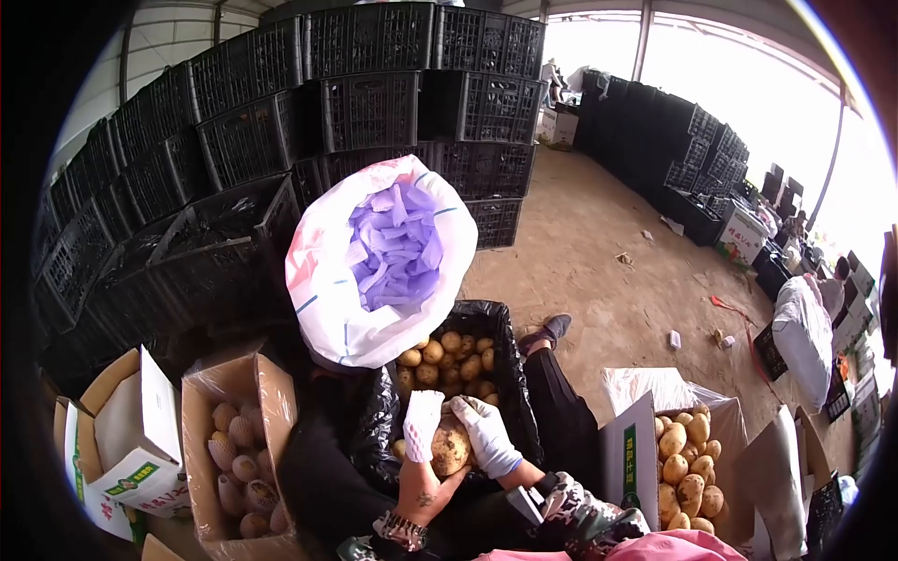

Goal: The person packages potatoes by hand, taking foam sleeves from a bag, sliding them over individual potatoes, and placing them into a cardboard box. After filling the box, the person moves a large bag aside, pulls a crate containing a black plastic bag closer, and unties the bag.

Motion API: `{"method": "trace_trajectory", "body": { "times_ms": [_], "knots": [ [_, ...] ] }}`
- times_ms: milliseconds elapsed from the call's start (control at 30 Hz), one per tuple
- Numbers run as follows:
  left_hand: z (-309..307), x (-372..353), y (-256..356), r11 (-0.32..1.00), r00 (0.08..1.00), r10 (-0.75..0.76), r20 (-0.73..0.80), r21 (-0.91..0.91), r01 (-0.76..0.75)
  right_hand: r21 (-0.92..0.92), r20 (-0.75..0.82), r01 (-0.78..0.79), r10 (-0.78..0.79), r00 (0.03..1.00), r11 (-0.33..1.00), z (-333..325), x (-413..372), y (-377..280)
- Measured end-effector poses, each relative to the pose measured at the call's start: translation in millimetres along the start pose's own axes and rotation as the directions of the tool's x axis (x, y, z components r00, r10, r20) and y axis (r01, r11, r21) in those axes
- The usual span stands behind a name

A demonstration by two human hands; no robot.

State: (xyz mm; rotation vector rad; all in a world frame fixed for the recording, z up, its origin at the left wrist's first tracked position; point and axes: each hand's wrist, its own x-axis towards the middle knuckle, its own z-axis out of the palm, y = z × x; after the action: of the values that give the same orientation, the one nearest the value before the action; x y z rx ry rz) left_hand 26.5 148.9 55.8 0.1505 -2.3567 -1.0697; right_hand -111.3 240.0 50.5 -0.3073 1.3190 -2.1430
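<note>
Stacked black crates (369, 112) fill the upper left and top centre of the frame, and a bare dirt floor (571, 243) runs down from the upper right to the middle. A second bank of dark crates (636, 131) stands at the upper right.

At the centre, a big white bag (323, 318) with pink and blue markings gapes open, full of purple pieces (398, 248). Just below it, at the lower centre, is a container lined with black plastic (374, 425), holding many loose potatoes (449, 360).

In the lower left, an open brown box (201, 467) lined with clear plastic holds potatoes in pale netting (245, 467); beside it is an open white carton (154, 439) with a green label. In the lower right, another open box (631, 458) holds bare potatoes (687, 472).

A dark shoe (557, 327) shows right of the lined container.

Over that container, both hands grasp one large potato (451, 447). The left hand (426, 491) cups its lower left side, with white netted material (423, 425) over the fingers; whether that is worn or held I cannot tell. The right hand (488, 441), in a white glove, closes on its upper right side.
</note>
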Motion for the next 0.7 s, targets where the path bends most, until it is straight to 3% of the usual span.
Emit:
{"method": "trace_trajectory", "body": {
  "times_ms": [33, 100, 200, 267, 300, 333, 367, 400, 433, 467, 533, 567, 600, 667, 700],
  "knots": [
    [-4, -1, 0, 1.0, 1.0, 0.014, 0.022, 0.01, -0.014, 0.073, 0.011, -0.093, 0.092, 0.996, 0.993, -3, -1, -3],
    [-14, -2, -2, 0.999, 0.997, 0.03, 0.078, 0.019, -0.032, -0.16, 0.144, 0.128, -0.105, 0.984, 0.979, 5, -9, -8],
    [-26, 0, -10, 1.0, 0.985, 0.019, 0.172, 0.001, -0.02, -0.468, 0.285, 0.346, -0.231, 0.93, 0.813, 8, -10, -13],
    [-25, 0, -15, 0.999, 0.97, -0.015, 0.241, -0.031, 0.023, -0.503, 0.218, 0.273, -0.185, 0.958, 0.82, 14, -9, -19],
    [-25, 4, -13, 0.999, 0.979, 0.031, 0.202, -0.023, -0.026, -0.491, 0.102, 0.148, -0.112, 0.988, 0.858, 16, -1, -15],
    [-28, 11, -10, 0.984, 0.982, -0.003, 0.189, -0.175, 0.037, -0.34, 0.039, 0.075, -0.066, 0.997, 0.937, 12, 6, -7],
    [-24, 14, -9, 0.872, 0.983, -0.091, 0.158, -0.464, 0.156, -0.225, -0.007, 0.087, -0.091, 0.996, 0.971, 15, 9, -4],
    [-19, 15, -11, 0.663, 0.97, -0.191, 0.15, -0.709, 0.24, -0.109, -0.053, 0.099, -0.105, 0.993, 0.989, 19, 13, -1],
    [-5, 11, -31, 0.667, 0.984, -0.168, 0.057, -0.728, 0.156, -0.058, -0.047, 0.073, -0.075, 0.996, 0.996, 19, 19, 8],
    [-5, 5, -51, 0.875, 0.989, -0.136, 0.06, -0.461, 0.148, -0.115, 0.088, 0.074, -0.064, 0.994, 0.991, 20, 25, 6],
    [-15, 20, -47, 0.807, 0.979, -0.198, 0.049, -0.559, 0.191, -0.548, 0.249, 0.318, -0.211, 0.945, 0.773, 32, 33, -12],
    [-18, 27, -51, 0.834, 0.981, -0.183, 0.06, -0.519, 0.187, -0.497, 0.307, 0.146, 0.016, 0.951, 0.855, 27, 42, -18],
    [-21, 33, -55, 0.858, 0.984, -0.165, 0.073, -0.481, 0.18, -0.492, 0.294, 0.192, -0.046, 0.955, 0.849, 28, 49, -14],
    [-20, 35, -65, 0.861, 0.972, -0.179, 0.155, -0.453, 0.231, -0.555, 0.129, 0.09, -0.021, 0.991, 0.827, 27, 64, -6],
    [-18, 41, -60, 0.874, 0.97, -0.21, 0.12, -0.422, 0.241, -0.461, 0.05, 0.087, -0.073, 0.996, 0.883, 26, 73, 6]
  ]
}}
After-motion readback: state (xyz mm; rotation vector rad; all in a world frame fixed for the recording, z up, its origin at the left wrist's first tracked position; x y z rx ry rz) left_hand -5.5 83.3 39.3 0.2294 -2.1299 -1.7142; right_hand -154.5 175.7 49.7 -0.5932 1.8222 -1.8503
